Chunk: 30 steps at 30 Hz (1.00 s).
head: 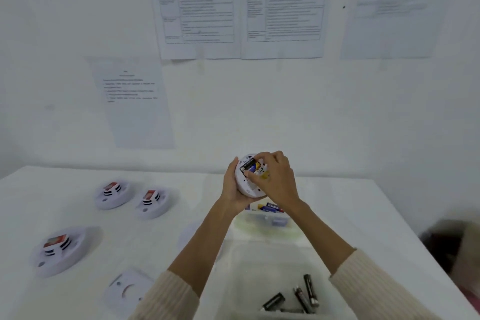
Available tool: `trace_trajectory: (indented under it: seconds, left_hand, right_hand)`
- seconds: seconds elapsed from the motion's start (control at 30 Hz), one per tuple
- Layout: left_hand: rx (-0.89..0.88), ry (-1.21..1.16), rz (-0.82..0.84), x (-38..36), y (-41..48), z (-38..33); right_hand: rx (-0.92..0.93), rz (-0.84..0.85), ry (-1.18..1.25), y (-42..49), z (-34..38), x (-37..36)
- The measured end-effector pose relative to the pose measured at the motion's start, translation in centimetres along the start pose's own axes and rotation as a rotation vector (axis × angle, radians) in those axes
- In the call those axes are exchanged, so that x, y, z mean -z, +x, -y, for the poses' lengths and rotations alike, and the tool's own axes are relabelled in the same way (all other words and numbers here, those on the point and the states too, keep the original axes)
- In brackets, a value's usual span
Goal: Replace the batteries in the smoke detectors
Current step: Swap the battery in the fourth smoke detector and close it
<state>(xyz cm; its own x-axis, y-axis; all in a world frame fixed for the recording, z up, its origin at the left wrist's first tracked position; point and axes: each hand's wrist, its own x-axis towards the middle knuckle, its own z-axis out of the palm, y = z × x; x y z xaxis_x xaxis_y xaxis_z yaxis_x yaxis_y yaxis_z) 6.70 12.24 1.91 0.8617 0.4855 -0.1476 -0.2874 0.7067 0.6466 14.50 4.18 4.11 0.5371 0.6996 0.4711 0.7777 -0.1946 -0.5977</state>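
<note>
Left hand (232,189) grips the detector (248,188) above the table (155,236). Right hand (276,179) pinches a battery (248,165) in its open back; spent cells (301,296) lie in a tub (246,267)

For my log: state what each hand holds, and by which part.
Left hand cups the smoke detector by its rim. Right hand pinches the battery in the detector's open back, by its sides.
</note>
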Motion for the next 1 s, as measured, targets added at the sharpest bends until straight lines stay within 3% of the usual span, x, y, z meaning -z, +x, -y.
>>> trace_trajectory:
  seconds: [0.37, 0.73, 1.0]
  left_hand:
    - [-0.088, 0.26, -0.004, -0.9, 4.4, 0.9]
    - [-0.167, 0.607, -0.138, 0.7, 3.8, -0.2]
    - [-0.192, 0.696, -0.173, 0.3, 4.0, -0.2]
  right_hand:
    - [-0.038, -0.056, 0.038, 2.8, -3.6, -0.8]
    - [-0.093, 0.048, 0.072, 2.9, -2.8, -1.6]
    - [-0.053, 0.085, 0.092, 2.9, -2.7, -1.4]
